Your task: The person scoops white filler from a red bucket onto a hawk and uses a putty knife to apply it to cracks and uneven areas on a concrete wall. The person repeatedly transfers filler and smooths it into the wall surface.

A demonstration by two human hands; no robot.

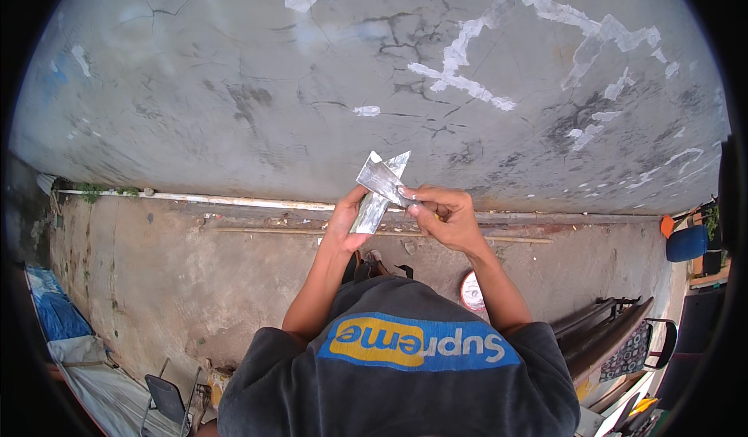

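Note:
In front of my chest, my left hand (343, 222) is closed on a flat, pale metal plate (368, 219) smeared with white paste. My right hand (446, 215) grips a putty knife (379, 178) near the base of its blade. The knife's wide end points up and to the left, and its blade crosses over the plate, hiding part of it. Whether the two surfaces touch, I cannot tell. Beyond both hands rises a grey cracked wall (257, 55), with white filler patches (467, 47) along several of its cracks.
A white pipe (195, 198) runs along the wall's foot, with a thin pole (312, 231) on the ground nearby. A round tub (471, 291) stands by my right arm. Behind me are a folding chair (165, 396) at left and brown furniture (604, 336) at right.

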